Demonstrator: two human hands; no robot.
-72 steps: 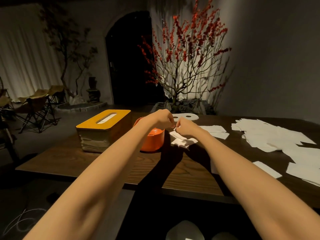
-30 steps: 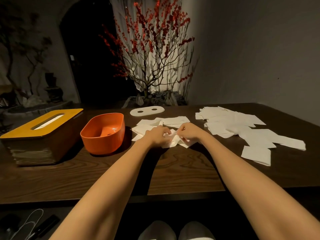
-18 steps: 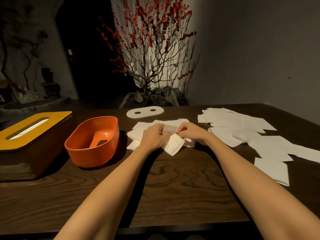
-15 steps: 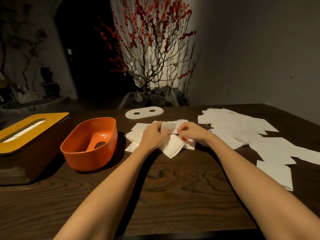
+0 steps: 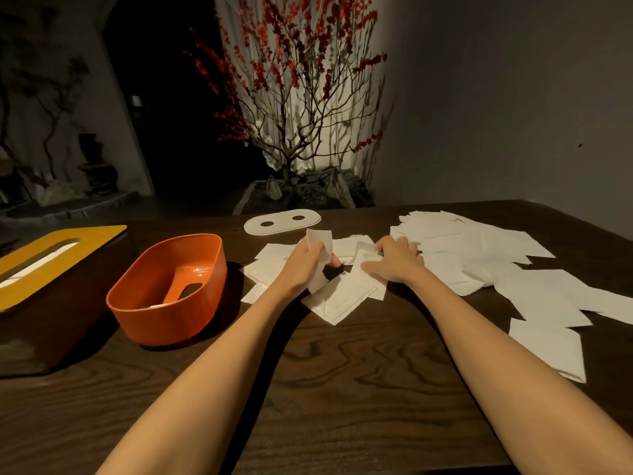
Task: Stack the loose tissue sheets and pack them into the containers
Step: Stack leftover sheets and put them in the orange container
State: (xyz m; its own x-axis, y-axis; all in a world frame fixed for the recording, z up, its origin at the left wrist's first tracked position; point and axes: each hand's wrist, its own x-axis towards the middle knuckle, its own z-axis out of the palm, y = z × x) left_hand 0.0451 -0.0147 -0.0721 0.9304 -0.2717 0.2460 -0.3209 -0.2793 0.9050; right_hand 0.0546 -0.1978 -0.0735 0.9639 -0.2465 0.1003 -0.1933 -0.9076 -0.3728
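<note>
The left hand curls its fingers round a folded tissue sheet, holding it upright just above the small stack of tissues on the dark wooden table, while the right hand lies on that stack with fingers spread nearly straight, pressing the top sheets flat. The orange tub sits open just left of the stack, beside the yellow-lidded tissue box, and many loose sheets lie scattered to the right, a white oval lid behind
</note>
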